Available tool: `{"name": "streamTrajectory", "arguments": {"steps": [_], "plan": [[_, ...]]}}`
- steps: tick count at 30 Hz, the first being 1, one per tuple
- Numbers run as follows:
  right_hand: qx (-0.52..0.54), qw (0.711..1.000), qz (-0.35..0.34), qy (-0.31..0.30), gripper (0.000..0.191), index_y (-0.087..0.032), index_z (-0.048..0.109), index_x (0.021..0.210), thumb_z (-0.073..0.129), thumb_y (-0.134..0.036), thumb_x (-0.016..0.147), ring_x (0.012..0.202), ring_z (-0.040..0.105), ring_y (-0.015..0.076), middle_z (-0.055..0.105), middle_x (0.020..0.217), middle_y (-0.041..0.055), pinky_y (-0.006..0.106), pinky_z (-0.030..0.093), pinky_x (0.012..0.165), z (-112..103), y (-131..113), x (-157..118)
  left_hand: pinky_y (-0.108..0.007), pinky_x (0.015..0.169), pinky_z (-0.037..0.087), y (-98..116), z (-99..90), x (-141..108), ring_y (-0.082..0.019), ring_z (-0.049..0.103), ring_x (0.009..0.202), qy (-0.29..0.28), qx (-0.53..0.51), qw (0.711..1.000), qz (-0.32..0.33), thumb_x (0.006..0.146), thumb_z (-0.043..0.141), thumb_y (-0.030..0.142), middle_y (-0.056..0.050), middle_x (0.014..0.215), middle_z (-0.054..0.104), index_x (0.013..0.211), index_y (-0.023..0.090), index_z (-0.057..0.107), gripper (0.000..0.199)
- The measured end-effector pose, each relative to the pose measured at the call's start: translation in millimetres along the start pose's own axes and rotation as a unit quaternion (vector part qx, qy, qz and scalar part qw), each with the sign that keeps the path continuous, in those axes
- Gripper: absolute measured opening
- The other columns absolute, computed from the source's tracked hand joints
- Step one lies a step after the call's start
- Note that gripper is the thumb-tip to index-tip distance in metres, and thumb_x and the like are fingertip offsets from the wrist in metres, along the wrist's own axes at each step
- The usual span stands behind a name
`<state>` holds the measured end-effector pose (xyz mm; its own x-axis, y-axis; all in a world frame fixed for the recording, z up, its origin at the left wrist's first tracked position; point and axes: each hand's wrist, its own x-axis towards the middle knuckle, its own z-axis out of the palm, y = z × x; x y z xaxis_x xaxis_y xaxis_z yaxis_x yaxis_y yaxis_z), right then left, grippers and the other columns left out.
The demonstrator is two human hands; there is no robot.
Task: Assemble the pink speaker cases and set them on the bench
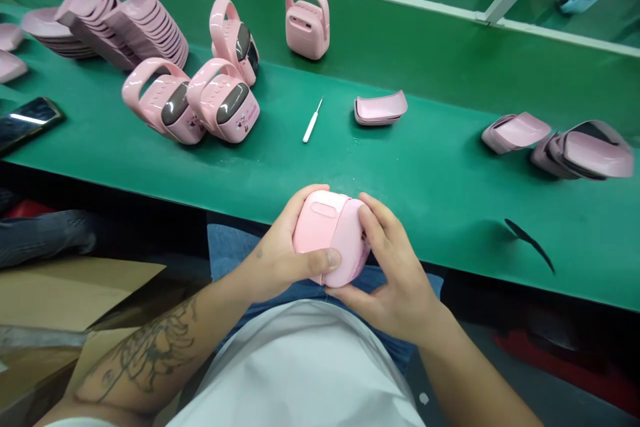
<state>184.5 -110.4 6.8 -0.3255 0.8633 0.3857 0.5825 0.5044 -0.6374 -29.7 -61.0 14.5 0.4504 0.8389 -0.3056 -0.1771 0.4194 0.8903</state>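
Both hands — left [280, 260] and right [403, 273] — grip a pink device [320, 230] above the lap. Its glossy shell looks light, stiff and slightly slippery; the rounded sides seem the safest hold. Beyond lie a white pointed tool [311, 127], then a handled pink unit [306, 28].

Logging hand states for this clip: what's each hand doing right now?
Left hand: closed around the pink casing.
Right hand: gripping the same casing's other side.
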Motion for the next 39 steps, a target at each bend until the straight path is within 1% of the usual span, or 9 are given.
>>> {"name": "streamTrajectory", "arguments": {"steps": [4, 7, 15, 22, 24, 27, 28, 33, 39], "plan": [[0.001, 1.000, -0.019, 0.001, 0.105, -0.019, 0.022, 0.176, 0.083, -0.044, 0.095, 0.161, 0.043, 0.0399, 0.039, 0.170, 0.0278, 0.065, 0.048, 0.126, 2.1, 10.8, 3.0, -0.033, 0.088, 0.060, -5.1, -2.1, 9.1, -0.030, 0.066, 0.118, 0.014, 0.015, 1.000, 0.007, 0.077, 0.095, 0.053, -0.012, 0.138, 0.065, 0.150, 0.027, 0.049, 0.089], [-0.005, 1.000, -0.022, 0.004, 0.102, -0.020, 0.020, 0.176, 0.080, -0.042, 0.097, 0.161, 0.043, 0.0383, 0.039, 0.170, 0.0269, 0.064, 0.048, 0.126, -0.4, 12.6, 4.9, -0.033, 0.088, 0.060, -6.7, -2.2, 14.2, -0.029, 0.066, 0.118, 0.021, 0.026, 0.999, 0.009, 0.080, 0.093, 0.051, -0.011, 0.137, 0.065, 0.150, 0.027, 0.051, 0.085], [-0.043, 0.999, 0.007, 0.003, 0.101, -0.023, 0.022, 0.177, 0.081, -0.034, 0.095, 0.158, 0.046, 0.0410, 0.040, 0.169, 0.0263, 0.067, 0.051, 0.122, -8.9, 11.0, 0.9, -0.039, 0.096, 0.058, -3.5, 9.7, 20.5, -0.031, 0.065, 0.121, 0.034, -0.008, 0.999, -0.004, 0.075, 0.097, 0.049, -0.010, 0.136, 0.068, 0.149, 0.026, 0.052, 0.090], [-0.069, 0.997, 0.024, -0.002, 0.106, -0.028, 0.020, 0.178, 0.084, -0.039, 0.094, 0.156, 0.048, 0.0432, 0.042, 0.170, 0.0246, 0.069, 0.050, 0.121, -11.4, 8.6, -0.7, -0.037, 0.096, 0.057, -4.4, 15.1, 23.8, -0.030, 0.063, 0.122, 0.036, -0.055, 0.998, -0.008, 0.073, 0.099, 0.043, -0.009, 0.136, 0.067, 0.146, 0.026, 0.054, 0.088], [-0.066, 0.997, 0.024, -0.012, 0.106, -0.027, 0.019, 0.178, 0.083, -0.045, 0.095, 0.158, 0.046, 0.0440, 0.041, 0.171, 0.0254, 0.070, 0.049, 0.121, -12.6, 10.5, -1.2, -0.036, 0.095, 0.056, -4.0, 16.8, 24.1, -0.028, 0.064, 0.120, 0.038, -0.066, 0.997, -0.011, 0.073, 0.100, 0.042, -0.009, 0.134, 0.068, 0.145, 0.025, 0.054, 0.087], [-0.040, 0.999, 0.019, -0.017, 0.114, -0.026, 0.021, 0.178, 0.082, -0.066, 0.089, 0.157, 0.047, 0.0458, 0.040, 0.170, 0.0269, 0.071, 0.050, 0.119, -12.7, 16.2, -1.6, -0.036, 0.094, 0.055, -3.6, 19.0, 24.7, -0.027, 0.064, 0.117, 0.040, -0.078, 0.996, -0.024, 0.072, 0.099, 0.041, -0.009, 0.131, 0.068, 0.144, 0.023, 0.055, 0.086], [-0.034, 0.999, 0.016, -0.011, 0.116, -0.026, 0.023, 0.177, 0.081, -0.070, 0.087, 0.156, 0.048, 0.0457, 0.041, 0.170, 0.0268, 0.071, 0.051, 0.119, -12.1, 18.1, -1.7, -0.036, 0.094, 0.055, -3.7, 19.5, 24.9, -0.027, 0.064, 0.116, 0.039, -0.080, 0.996, -0.026, 0.072, 0.099, 0.041, -0.009, 0.131, 0.068, 0.144, 0.022, 0.054, 0.087], [-0.033, 0.999, 0.013, 0.008, 0.105, -0.025, 0.026, 0.176, 0.081, -0.059, 0.094, 0.156, 0.049, 0.0428, 0.043, 0.169, 0.0265, 0.068, 0.051, 0.120, -9.3, 20.0, -1.2, -0.037, 0.095, 0.054, -4.2, 19.7, 25.5, -0.028, 0.064, 0.117, 0.037, -0.074, 0.996, -0.020, 0.073, 0.099, 0.041, -0.009, 0.132, 0.068, 0.145, 0.023, 0.054, 0.086], [-0.084, 0.996, 0.019, 0.007, 0.106, -0.025, 0.025, 0.176, 0.081, -0.060, 0.093, 0.153, 0.052, 0.0466, 0.045, 0.168, 0.0279, 0.071, 0.053, 0.116, -11.1, 14.7, 1.6, -0.038, 0.098, 0.055, -4.6, 21.7, 29.3, -0.030, 0.065, 0.122, 0.047, -0.066, 0.997, -0.004, 0.070, 0.102, 0.043, -0.010, 0.135, 0.068, 0.144, 0.024, 0.056, 0.090]]}}
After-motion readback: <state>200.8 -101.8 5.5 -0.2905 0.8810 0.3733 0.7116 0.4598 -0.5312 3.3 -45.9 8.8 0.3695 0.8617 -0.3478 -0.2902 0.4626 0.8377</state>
